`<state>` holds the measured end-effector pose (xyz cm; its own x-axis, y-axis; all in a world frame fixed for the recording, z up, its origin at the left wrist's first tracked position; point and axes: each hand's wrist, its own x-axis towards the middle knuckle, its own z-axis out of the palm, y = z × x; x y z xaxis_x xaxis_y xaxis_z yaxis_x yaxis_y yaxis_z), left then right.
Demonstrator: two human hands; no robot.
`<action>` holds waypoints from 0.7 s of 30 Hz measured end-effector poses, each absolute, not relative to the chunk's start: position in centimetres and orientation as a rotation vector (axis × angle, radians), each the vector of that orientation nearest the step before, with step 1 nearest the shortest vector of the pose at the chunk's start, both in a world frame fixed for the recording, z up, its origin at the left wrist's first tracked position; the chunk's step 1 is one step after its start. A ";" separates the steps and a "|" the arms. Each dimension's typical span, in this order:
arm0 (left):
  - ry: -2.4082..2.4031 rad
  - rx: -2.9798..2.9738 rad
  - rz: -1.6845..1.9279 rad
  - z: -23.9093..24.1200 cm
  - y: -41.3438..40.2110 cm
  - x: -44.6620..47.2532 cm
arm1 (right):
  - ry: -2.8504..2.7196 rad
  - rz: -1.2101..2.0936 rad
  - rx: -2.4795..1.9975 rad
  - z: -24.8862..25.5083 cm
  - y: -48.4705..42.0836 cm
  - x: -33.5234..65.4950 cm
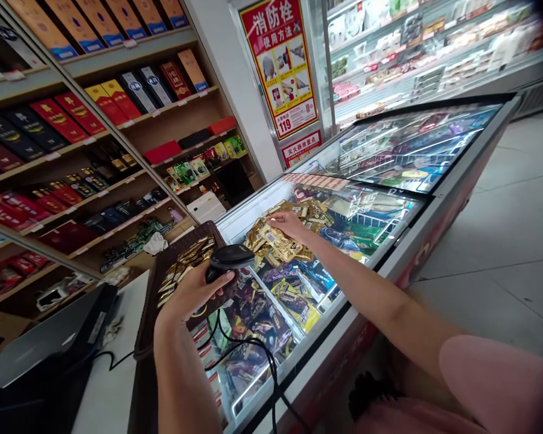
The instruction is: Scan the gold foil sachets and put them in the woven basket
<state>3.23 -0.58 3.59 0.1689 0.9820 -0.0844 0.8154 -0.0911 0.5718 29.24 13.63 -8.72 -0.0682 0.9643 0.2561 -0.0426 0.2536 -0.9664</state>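
My left hand (190,292) is wrapped round a black handheld barcode scanner (230,255), its head facing right towards the gold packets. Over a pile of shiny gold packets (314,212) on the freezer's glass top, my right hand (288,224) is closed in a pinch at the upper edge of one gold packet (281,242). A pale barcode label shows on that packet. To the left, a dark brown woven basket (143,328) holds more gold packets (186,264), partly covered by my left hand and the scanner.
Below the glass of the chest freezer (405,238) lie colourful ice-cream packs (294,301). The scanner's black cable (271,361) loops over the glass. A counter (104,361) with a dark monitor (49,343) stands left. Shelves of boxes (140,90) rise behind; tiled floor (489,241) lies right.
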 end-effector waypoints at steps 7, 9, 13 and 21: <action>1.691 1.950 0.453 3.6 -0.5 3.1 | -1.348 1.082 -0.983 -8.8 13.6 29.2; 1.694 1.920 0.456 3.5 -0.5 3.0 | -1.345 1.085 -0.964 -9.1 13.8 29.2; 1.681 1.922 0.475 3.1 -0.3 2.8 | -1.359 1.110 -0.961 -9.4 14.1 29.2; 1.704 1.893 0.513 3.4 -0.4 3.4 | -1.294 0.871 -1.294 -9.9 15.4 30.1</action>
<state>3.38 -0.41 3.39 0.1293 0.9890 -0.0725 0.7848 -0.0574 0.6171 30.10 15.44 -9.85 0.1474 0.9729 0.1784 0.2011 0.1471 -0.9685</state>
